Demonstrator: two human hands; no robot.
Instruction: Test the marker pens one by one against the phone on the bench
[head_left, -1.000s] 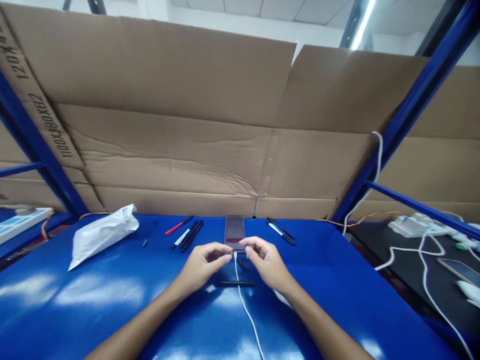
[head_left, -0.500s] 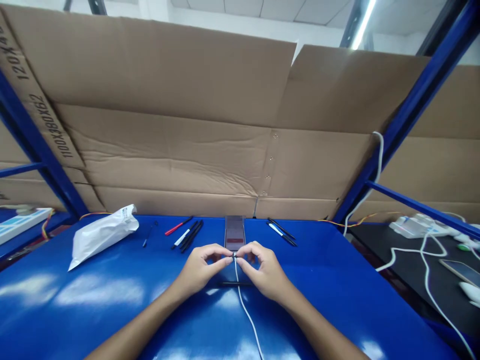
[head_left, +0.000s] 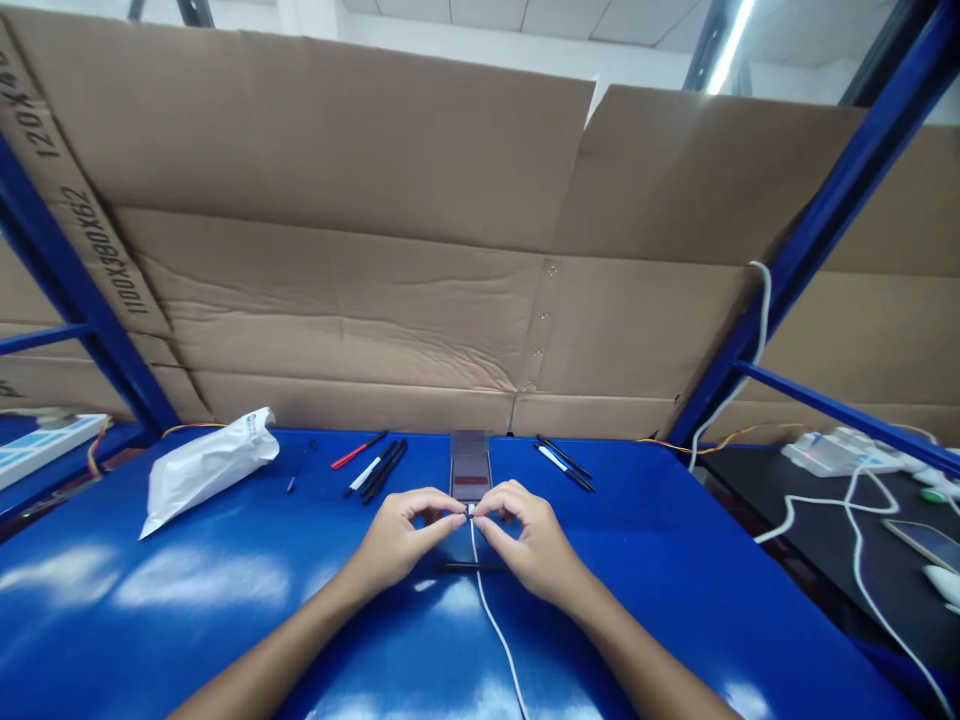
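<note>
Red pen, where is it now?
In the head view, the red pen lies along the far edge of the blue table, right of the white plastic bag and just behind a white-barrelled pen.

Black print along the left edge of the cardboard sheet (head_left: 337, 240): "120X…" and "1100X980X62", the first cut off by the frame.

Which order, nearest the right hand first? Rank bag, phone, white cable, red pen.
1. White cable: pinched by the right hand, centre.
2. Phone: just beyond, centre.
3. Red pen: far edge, left of phone.
4. White plastic bag: far left.
</note>
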